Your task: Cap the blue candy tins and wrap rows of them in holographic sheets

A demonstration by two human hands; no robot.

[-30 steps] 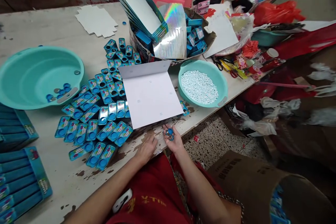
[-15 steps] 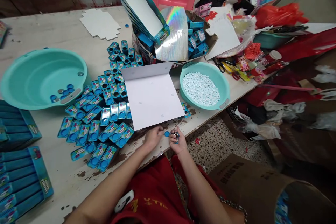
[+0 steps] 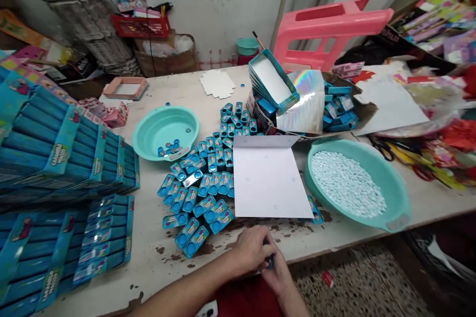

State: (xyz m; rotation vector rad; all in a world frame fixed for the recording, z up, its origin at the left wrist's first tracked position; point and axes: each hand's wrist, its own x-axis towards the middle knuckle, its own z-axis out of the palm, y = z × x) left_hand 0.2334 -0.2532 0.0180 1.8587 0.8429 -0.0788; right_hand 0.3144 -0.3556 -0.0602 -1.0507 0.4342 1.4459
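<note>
Left hand: we are curling our left hand [image 3: 250,249] over the table edge, fingers bent and closing on a small dark blue piece [image 3: 270,260] that we are pinching between both hands
Right hand: we are bringing our right hand [image 3: 277,273] up from below the edge, thumb and fingers gripping the same small piece; it is mostly hidden, so we cannot tell what it is
Where the piece is: it is sitting between our two hands at the near edge of the worn white table [image 3: 156,262], just in front of the white card
White card: a folded white card [image 3: 269,181] is lying flat just beyond our hands
Blue tins: small blue tins [image 3: 201,193] are lying in rows left of the card, touching one another
Right basin: a teal basin [image 3: 390,198] holding small white tablets [image 3: 345,183] is resting right of the card
Left basin: a second teal basin [image 3: 156,126] with a few blue caps inside is standing beyond the tins
Stacks: blue display boxes [image 3: 55,183] are piling up at the far left
</note>
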